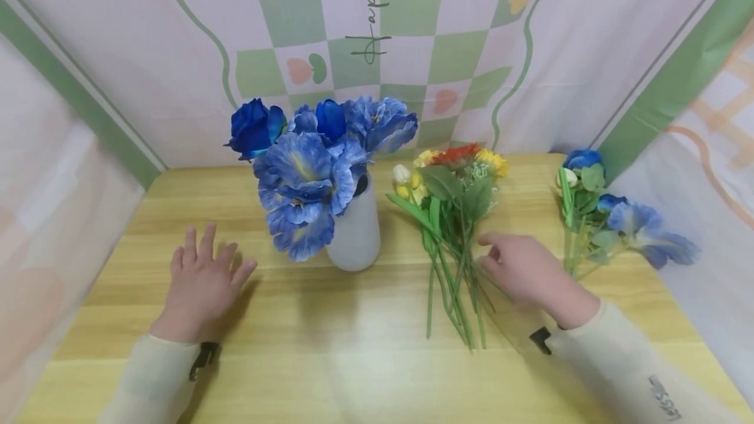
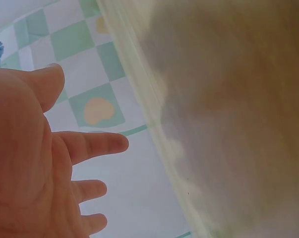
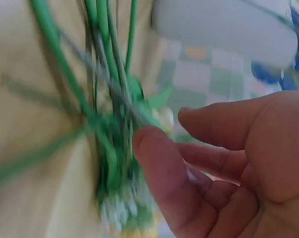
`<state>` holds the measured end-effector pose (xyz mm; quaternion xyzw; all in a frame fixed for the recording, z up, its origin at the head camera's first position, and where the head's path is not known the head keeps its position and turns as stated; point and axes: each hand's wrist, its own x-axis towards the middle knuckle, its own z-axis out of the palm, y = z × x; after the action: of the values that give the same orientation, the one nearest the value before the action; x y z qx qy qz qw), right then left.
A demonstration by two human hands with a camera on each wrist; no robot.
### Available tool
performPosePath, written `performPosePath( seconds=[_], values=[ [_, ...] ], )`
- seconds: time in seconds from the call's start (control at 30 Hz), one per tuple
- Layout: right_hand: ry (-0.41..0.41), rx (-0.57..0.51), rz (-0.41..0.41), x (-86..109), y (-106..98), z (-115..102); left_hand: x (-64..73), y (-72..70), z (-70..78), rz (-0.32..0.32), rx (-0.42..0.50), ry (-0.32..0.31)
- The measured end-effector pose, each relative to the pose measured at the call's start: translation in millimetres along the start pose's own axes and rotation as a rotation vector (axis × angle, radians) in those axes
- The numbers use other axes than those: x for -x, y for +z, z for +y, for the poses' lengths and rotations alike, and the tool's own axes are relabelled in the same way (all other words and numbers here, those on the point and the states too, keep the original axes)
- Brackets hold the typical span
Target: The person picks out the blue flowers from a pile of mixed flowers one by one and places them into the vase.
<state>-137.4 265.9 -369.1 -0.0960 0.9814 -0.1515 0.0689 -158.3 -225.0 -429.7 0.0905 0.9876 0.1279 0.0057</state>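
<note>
A white vase [image 1: 356, 237] holds large blue flowers [image 1: 300, 178], which lean to its left. My left hand [image 1: 203, 286] is spread just above or on the table left of the vase, holding nothing; the left wrist view shows its fingers extended. Right of the vase lies a bunch of artificial flowers [image 1: 456, 198] in red, yellow and white. Beside its green stems [image 1: 453, 293] is my right hand [image 1: 524, 270], fingers loosely bent. In the right wrist view a gap separates thumb and index finger, and one thin stem runs close to the index fingertip.
A second group of flowers, with blue blooms [image 1: 639, 224] and a white bud, lies at the table's right edge. The wooden table [image 1: 365, 371] meets a checked cloth backdrop [image 1: 406, 5] behind and pale cloth walls at both sides.
</note>
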Motion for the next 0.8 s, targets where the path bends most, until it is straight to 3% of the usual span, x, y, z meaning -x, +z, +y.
performPosePath(
  seconds=[0.2,0.43,0.57,0.8],
  values=[
    [0.091,0.055,-0.016,2.3,-21,47,-0.6,0.1,-0.2,0.008,-0.012,0.004],
    [0.232,0.146,-0.101,11.4,-31,102,-1.8,2.0,0.8,0.004,-0.01,0.007],
    [0.264,0.173,-0.14,14.0,-29,114,-0.7,0.1,0.8,0.005,-0.014,0.001],
    [0.241,0.148,-0.195,8.3,-25,124,-1.2,2.1,-0.3,-0.001,-0.013,0.004]
  ],
)
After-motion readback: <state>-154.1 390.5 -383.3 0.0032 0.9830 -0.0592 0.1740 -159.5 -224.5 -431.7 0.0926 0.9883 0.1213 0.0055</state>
